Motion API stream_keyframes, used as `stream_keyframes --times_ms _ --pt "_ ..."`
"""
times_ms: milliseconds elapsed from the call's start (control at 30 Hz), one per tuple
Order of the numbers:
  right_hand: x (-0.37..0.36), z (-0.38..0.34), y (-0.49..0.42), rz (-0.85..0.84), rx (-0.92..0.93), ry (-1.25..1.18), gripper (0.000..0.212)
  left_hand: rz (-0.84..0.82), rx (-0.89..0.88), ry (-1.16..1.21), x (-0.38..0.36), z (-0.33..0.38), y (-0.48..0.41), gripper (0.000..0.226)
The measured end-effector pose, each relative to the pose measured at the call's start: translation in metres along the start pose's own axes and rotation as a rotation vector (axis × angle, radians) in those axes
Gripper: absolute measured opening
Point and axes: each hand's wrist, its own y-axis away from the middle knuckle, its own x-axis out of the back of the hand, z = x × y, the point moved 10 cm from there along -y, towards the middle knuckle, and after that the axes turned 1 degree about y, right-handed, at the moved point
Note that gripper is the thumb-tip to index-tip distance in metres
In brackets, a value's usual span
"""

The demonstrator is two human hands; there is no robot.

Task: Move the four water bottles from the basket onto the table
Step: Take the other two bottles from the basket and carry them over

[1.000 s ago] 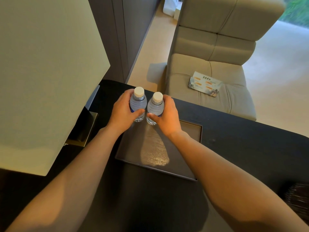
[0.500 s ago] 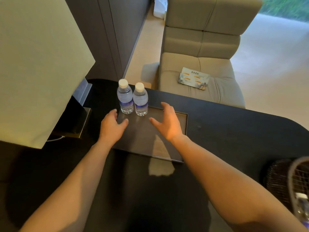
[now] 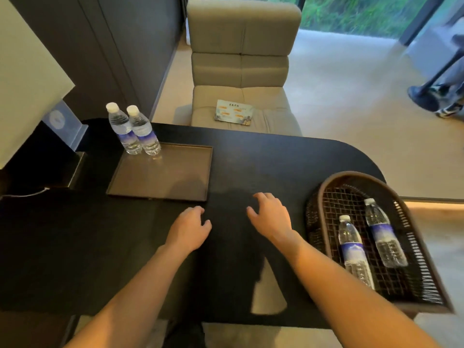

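Two clear water bottles with white caps and blue labels stand upright side by side, one left of the other, at the far left corner of a dark tray on the black table. Two more bottles lie on their sides in the woven basket at the table's right end. My left hand and my right hand hover over the table's middle, both empty with fingers loosely apart. The right hand is the one closer to the basket.
A beige armchair with a leaflet on its seat stands behind the table. A lamp shade and its dark base fill the left side. A person's feet are on the floor at far right.
Both hands let go of the two standing bottles and drew back toward me and to the right. My view swung right, bringing the basket with its two bottles into sight.
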Motion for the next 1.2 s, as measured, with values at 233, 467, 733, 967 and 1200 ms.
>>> stream_keyframes --times_ms 233,467,733,967,1200 --pt "0.065 0.142 0.097 0.04 -0.1 0.018 0.042 -0.074 -0.166 0.0 -0.081 0.133 0.087 0.048" --pt "0.102 0.265 0.162 0.055 -0.303 -0.081 0.037 -0.129 -0.325 -0.017 -0.145 0.235 0.128 0.047" --pt "0.119 0.352 0.17 0.086 -0.445 -0.118 0.033 -0.25 -0.393 0.02 -0.215 0.309 0.112 0.044" --pt "0.114 0.4 0.115 0.002 -0.486 -0.14 0.029 -0.348 -0.199 0.063 -0.284 0.341 0.059 0.032" --pt "0.083 0.41 0.046 -0.097 -0.473 -0.148 0.046 -0.369 0.069 0.056 -0.327 0.338 0.009 0.083"
